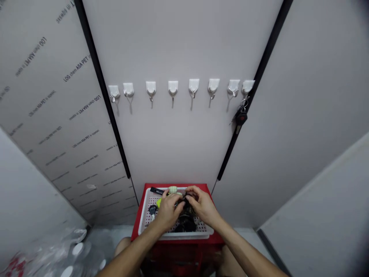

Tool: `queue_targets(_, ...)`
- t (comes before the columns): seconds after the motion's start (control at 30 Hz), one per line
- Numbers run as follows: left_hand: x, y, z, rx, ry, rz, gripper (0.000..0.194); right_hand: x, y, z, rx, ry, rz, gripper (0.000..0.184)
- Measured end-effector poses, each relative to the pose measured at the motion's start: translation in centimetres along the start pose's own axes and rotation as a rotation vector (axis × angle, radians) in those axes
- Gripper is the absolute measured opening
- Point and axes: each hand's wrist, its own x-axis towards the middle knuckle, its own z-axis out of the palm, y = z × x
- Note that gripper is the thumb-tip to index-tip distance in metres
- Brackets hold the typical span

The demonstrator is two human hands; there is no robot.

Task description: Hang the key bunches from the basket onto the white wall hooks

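**Two hands are meeting over a basket of keys**

From my distant seat I am taking twelve o'clock as the top of the view and the fingertips as the dial's centre. The left hand (168, 209) is bringing thumb and fingers together at something small and dark; the fingers are hiding it, so I cannot tell how firmly it is grasping. The right hand (204, 204) is facing it from three o'clock, thumb and fingers bending toward the same spot, its hold equally unclear to me.

Just below, at six o'clock, a dark bundle (186, 225) is lying in the white basket (191, 236). Inside the basket, a black tag (157, 191) and a pale green checked piece (173, 189) are sitting near ten, a yellow piece (158, 202) at nine, and a dark-headed key (152, 210) between eight and nine. A red stand (135, 233) is supporting the basket.

Farther out, eight white hooks (173, 86) are lining the wall (173, 146) from eleven to one. The hook at far right is carrying a set of keys (241, 117), hanging between one and two.
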Motion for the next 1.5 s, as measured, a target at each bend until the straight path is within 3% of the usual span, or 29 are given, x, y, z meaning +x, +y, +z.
queue_targets(0.1,1.0,0.5,-0.7,-0.021,0.005,-0.004,0.016,0.2,-0.3,-0.9,-0.098,0.013,-0.004,0.025)
queue_targets(0.3,4.1,2.4,-3.2,0.011,-0.01,0.084,0.02,1.3,-2.1,-3.6,-0.159,-0.118,-0.133,0.026)
queue_targets(0.37,5.3,3.3,-3.9,-0.004,-0.01,0.119,0.021,1.9,-3.2,-4.6,-0.199,-0.105,-0.162,0.025)
queue_targets(0.63,10.1,7.9,-6.4,0.09,0.063,0.28,0.016,3.8,-7.6,-8.9,-0.449,0.178,-0.337,0.014)
queue_targets(0.8,12.6,10.7,-8.3,0.164,0.12,0.35,0.017,4.7,-9.8,-11.5,-0.27,0.208,-0.311,0.014)
queue_targets(0.97,15.6,14.0,-10.4,0.146,0.249,0.353,0.016,6.4,-12.8,-14.5,-0.001,0.389,-0.31,0.014)
queue_targets(1.1,17.9,16.3,-11.4,0.177,0.339,0.353,0.017,8.4,-14.8,-16.3,0.047,0.519,-0.362,0.011)
queue_targets(1.27,20.4,17.6,-11.8,0.25,0.284,0.325,0.025,11.1,-15.9,-17.8,0.093,0.682,-0.34,0.006)
queue_targets(1.5,21.0,17.4,-10.5,0.389,0.169,0.353,0.028,12.8,-14.7,-18.4,-0.096,0.729,-0.217,0.009)
